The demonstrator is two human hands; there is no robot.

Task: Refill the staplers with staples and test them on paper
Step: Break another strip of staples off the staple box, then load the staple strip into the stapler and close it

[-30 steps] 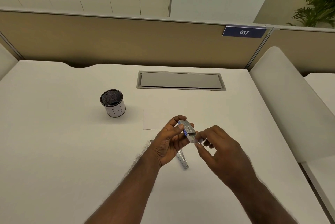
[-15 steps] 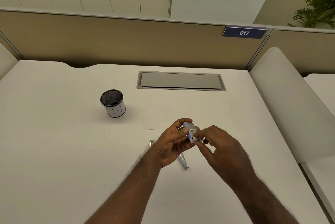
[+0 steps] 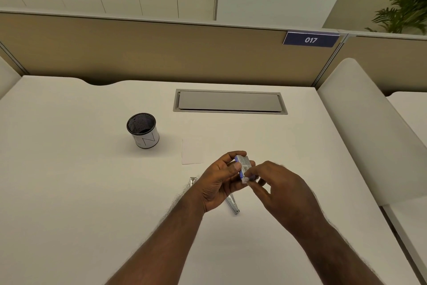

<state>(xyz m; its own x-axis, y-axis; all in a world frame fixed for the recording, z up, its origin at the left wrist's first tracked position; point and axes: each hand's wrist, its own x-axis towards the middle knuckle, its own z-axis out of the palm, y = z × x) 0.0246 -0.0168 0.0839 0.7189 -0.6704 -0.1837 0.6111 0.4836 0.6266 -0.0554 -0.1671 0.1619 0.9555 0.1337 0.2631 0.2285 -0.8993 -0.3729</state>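
My left hand (image 3: 219, 180) holds a small blue and white staple box (image 3: 243, 165) above the desk, thumb on its near face. My right hand (image 3: 282, 190) pinches the box's lower end with thumb and forefinger. Under my hands lies a silver stapler (image 3: 233, 206), opened flat on the white desk (image 3: 80, 192); its far tip (image 3: 192, 180) shows left of my left wrist and the middle is hidden. A small white sheet of paper (image 3: 193, 150) lies just beyond my hands.
A black mesh pen cup (image 3: 142, 131) with a white sleeve stands at the left. A grey cable flap (image 3: 230, 101) is set into the desk at the back. A tan partition (image 3: 161, 51) closes the far edge, a white divider (image 3: 369, 137) the right.
The staple box has turned more upright in my left hand, and both hands have shifted slightly to the right. My right fingers have closed in on the box's lower end.
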